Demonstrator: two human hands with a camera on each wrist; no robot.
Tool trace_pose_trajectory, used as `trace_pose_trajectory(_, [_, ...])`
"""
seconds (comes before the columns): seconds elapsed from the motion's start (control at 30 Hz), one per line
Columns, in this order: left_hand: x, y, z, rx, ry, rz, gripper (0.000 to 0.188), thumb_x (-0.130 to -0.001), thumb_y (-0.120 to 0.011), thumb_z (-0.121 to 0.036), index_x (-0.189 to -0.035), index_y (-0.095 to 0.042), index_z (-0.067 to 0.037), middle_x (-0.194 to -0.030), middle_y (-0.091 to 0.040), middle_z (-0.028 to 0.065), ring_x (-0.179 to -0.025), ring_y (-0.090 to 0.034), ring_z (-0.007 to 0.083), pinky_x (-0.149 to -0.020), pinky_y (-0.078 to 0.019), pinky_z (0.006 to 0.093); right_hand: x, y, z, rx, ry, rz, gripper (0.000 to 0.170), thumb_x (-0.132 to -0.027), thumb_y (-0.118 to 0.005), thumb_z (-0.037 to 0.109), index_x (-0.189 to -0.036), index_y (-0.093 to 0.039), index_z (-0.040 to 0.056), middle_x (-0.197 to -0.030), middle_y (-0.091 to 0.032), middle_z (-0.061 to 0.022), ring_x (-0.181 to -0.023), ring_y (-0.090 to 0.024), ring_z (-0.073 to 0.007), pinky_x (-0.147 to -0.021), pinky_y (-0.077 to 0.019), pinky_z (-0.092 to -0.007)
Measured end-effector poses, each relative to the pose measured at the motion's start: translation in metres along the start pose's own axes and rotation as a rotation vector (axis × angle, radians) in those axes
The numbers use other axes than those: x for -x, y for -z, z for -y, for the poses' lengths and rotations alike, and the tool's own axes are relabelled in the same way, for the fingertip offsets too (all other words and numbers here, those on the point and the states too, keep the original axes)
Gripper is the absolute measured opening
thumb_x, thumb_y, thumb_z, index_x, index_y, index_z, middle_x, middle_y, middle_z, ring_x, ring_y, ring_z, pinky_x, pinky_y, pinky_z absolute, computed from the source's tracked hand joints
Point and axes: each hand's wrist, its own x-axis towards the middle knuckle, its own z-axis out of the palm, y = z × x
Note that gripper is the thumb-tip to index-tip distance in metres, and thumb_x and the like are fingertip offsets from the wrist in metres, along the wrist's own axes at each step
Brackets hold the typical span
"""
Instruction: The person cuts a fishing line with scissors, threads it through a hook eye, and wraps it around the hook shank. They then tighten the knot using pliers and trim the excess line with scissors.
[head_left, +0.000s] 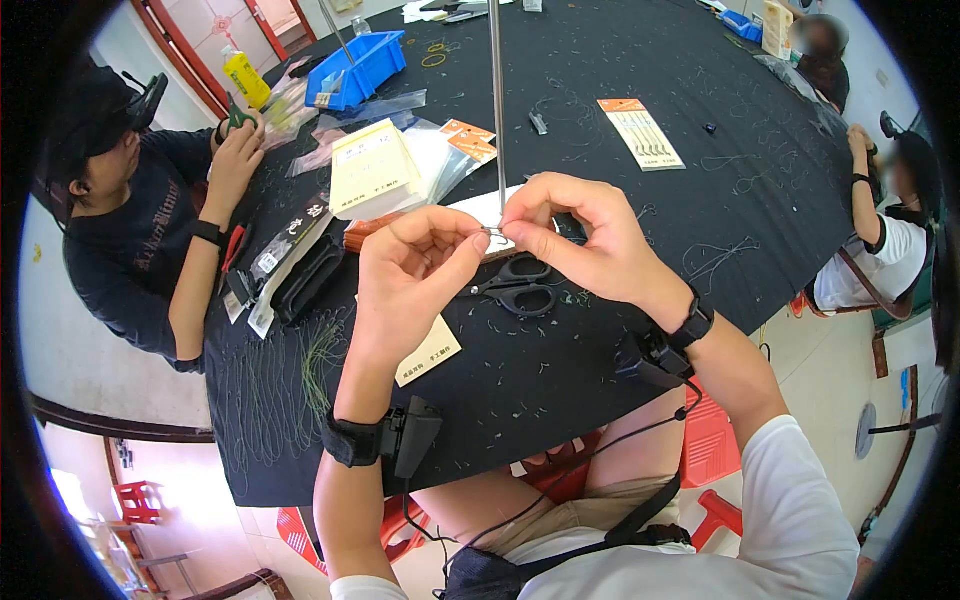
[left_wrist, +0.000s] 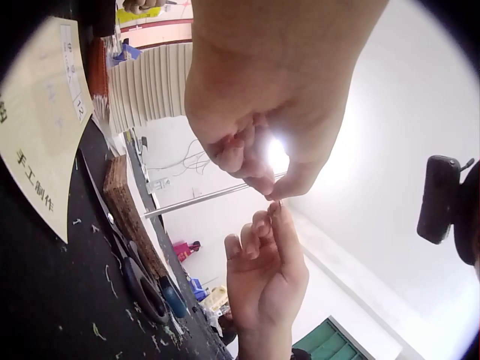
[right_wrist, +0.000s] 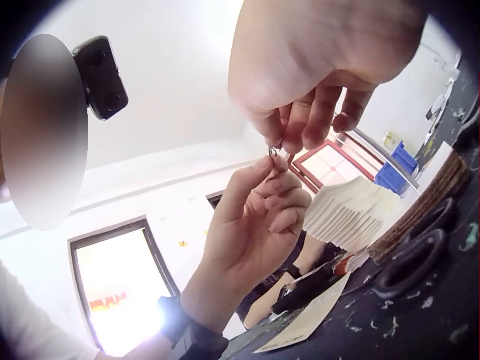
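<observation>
A small dark curved piece of metal, a fish hook (right_wrist: 272,151) by its look, is between the two hands' fingertips. My left hand (head_left: 420,262) pinches it from the left with thumb and forefinger. From the right, the thumb and forefinger of my right hand (head_left: 585,235) pinch it too, so the fingertips of both hands nearly meet. Much of the hook is hidden by the fingers. Just behind the hands rises a thin metal rod (head_left: 497,100) from a block with a white top (head_left: 484,207). Black-handled scissors (head_left: 526,298) lie on the table below the hands.
On the black cloth (head_left: 560,370) lie a printed card (head_left: 430,352), a stack of cream cards (head_left: 375,172), a hook packet (head_left: 642,135) and bundled green line (head_left: 322,360). A blue bin (head_left: 358,70) stands farther back. One person (head_left: 130,200) sits at left; others sit at right.
</observation>
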Motion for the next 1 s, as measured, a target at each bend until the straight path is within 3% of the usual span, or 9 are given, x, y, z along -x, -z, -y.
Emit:
trace_pose_trajectory(0.47, [-0.0005,-0.001,0.0011,0.066,-0.045,-0.036,0.006,-0.082,-0.062,-0.004,-0.087,-0.06,-0.001,-0.08,-0.058,-0.0021,-0.073,-0.05,0.0038,-0.066,-0.0389,0.0181,0.0001,-0.0005,-0.0019,-0.018,-0.014,0.021,0.006,-0.082,-0.062,0.008,-0.087,-0.062,0.0035,-0.066,-0.058,0.0026,-0.057,-0.048,-0.003,-0.051,-0.0367,-0.02])
trace_pose_trajectory(0.53, [-0.0002,0.0019,0.0014,0.04,-0.056,-0.01,0.008,-0.082,-0.06,0.002,-0.091,-0.06,0.003,-0.083,-0.06,0.0019,-0.076,-0.055,0.0054,-0.068,-0.044,0.0181,0.0008,-0.0014,-0.0032,-0.061,-0.019,0.003,0.006,-0.082,-0.063,0.008,-0.086,-0.062,0.0039,-0.067,-0.058,0.0024,-0.056,-0.048,-0.0029,-0.051,-0.0368,-0.0197])
trace_pose_trajectory(0.77, [0.0002,-0.0006,0.0008,0.079,-0.044,-0.021,0.009,-0.081,-0.06,0.004,-0.09,-0.06,0.003,-0.081,-0.059,0.0007,-0.073,-0.054,0.0034,-0.064,-0.0416,0.0159,0.0013,0.0,0.0025,-0.025,-0.029,0.012,0.007,-0.078,-0.065,0.008,-0.085,-0.063,0.0045,-0.068,-0.06,0.0022,-0.056,-0.049,-0.0028,-0.051,-0.0379,-0.0193])
trace_pose_trajectory(1.0, [0.0012,-0.0002,-0.0006,0.077,-0.007,0.029,0.006,-0.081,-0.061,0.001,-0.086,-0.058,-0.001,-0.083,-0.058,-0.0008,-0.076,-0.052,0.0046,-0.068,-0.0394,0.0178,0.0017,-0.0006,0.0006,-0.035,-0.008,0.006,0.007,-0.076,-0.065,0.006,-0.081,-0.062,0.0055,-0.066,-0.059,0.0032,-0.055,-0.048,-0.002,-0.051,-0.0378,-0.0192])
